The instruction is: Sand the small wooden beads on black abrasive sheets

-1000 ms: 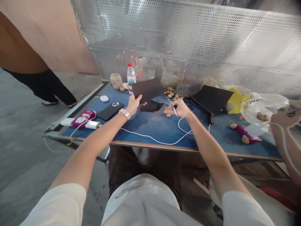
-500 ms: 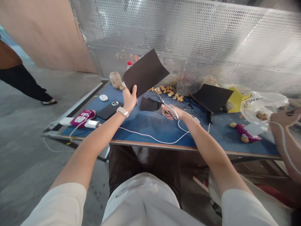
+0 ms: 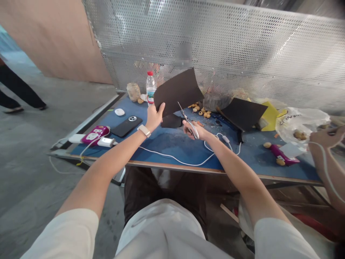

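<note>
Head cam view: my left hand (image 3: 154, 118) is closed on a dark sheet (image 3: 178, 91), pinching its lower edge and holding it up off the table (image 3: 172, 153). My right hand (image 3: 192, 130) is wrapped around a pair of silver scissors (image 3: 187, 118), tips pointing up just beside that sheet. A smaller dark scrap (image 3: 171, 121) sits on the table right by my left hand, and a white cable (image 3: 175, 162) runs in front of my arms. Further out there's another dark sheet (image 3: 242, 113), a phone (image 3: 126, 126), a water bottle (image 3: 151, 88), and a bunch of little tan nuggets (image 3: 203, 112). Someone else's hand (image 3: 326, 137) is off to the right, near a plastic bag (image 3: 302, 124).
</note>
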A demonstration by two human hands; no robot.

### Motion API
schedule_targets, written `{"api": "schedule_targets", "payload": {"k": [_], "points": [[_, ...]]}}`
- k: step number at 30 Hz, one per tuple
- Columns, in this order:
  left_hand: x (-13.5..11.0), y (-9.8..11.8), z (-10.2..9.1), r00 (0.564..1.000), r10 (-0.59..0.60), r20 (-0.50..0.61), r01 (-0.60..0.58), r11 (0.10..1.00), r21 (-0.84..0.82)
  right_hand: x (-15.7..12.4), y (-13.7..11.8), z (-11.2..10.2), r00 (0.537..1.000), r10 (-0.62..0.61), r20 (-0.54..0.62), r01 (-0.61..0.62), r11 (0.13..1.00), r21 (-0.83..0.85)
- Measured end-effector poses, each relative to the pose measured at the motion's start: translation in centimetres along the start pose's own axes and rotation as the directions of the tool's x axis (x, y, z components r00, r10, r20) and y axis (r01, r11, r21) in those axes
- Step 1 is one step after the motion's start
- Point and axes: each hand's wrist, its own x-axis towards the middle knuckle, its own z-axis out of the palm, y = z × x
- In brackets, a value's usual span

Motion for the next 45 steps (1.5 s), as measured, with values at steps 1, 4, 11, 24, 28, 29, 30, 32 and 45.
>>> {"api": "schedule_targets", "payload": {"k": [1, 4, 11, 24, 28, 29, 30, 32, 45], "points": [[-0.1, 0.1, 0.0, 1.000, -0.022, 0.009, 0.022, 1.000, -0.015, -0.1, -0.1, 0.1, 1.000, -0.001, 0.000, 0.001, 1.000, 0.000], [-0.2, 0.2, -0.1, 0.995, -0.097, 0.010, 0.097, 0.992, -0.078, -0.1, -0.2, 0.4, 1.000, 0.008, -0.009, -0.008, 1.000, 0.002], [-0.3, 0.1, 0.2, 0.983, -0.181, -0.020, 0.176, 0.973, -0.147, -0.2, 0.3, 0.9, 0.999, 0.005, -0.050, -0.008, 0.997, -0.073], [-1.0, 1.5, 0.7, 0.985, -0.170, 0.040, 0.174, 0.971, -0.164, -0.4, -0.8, 2.4, 0.994, 0.030, -0.102, -0.027, 0.999, 0.029], [-1.1, 1.6, 0.8, 0.987, -0.150, 0.058, 0.157, 0.975, -0.157, -0.2, -0.3, 2.4, 0.993, 0.001, -0.118, 0.000, 1.000, 0.001], [-1.0, 1.5, 0.8, 0.985, -0.161, 0.054, 0.168, 0.972, -0.162, -0.1, -0.1, 2.4, 0.993, -0.005, -0.117, 0.003, 1.000, -0.013], [-0.9, 1.4, 0.8, 0.983, -0.179, 0.049, 0.185, 0.967, -0.173, -0.1, 0.0, 2.4, 0.993, -0.009, -0.115, 0.006, 1.000, -0.025], [-0.8, 1.2, 0.8, 0.976, -0.213, 0.043, 0.217, 0.956, -0.198, 0.0, 0.1, 2.5, 0.993, -0.015, -0.113, 0.012, 0.999, -0.030], [-1.7, 2.3, 1.1, 0.983, -0.140, 0.121, 0.161, 0.970, -0.182, -0.4, -0.7, 3.1, 0.989, -0.007, -0.151, 0.017, 0.997, 0.069]]}}
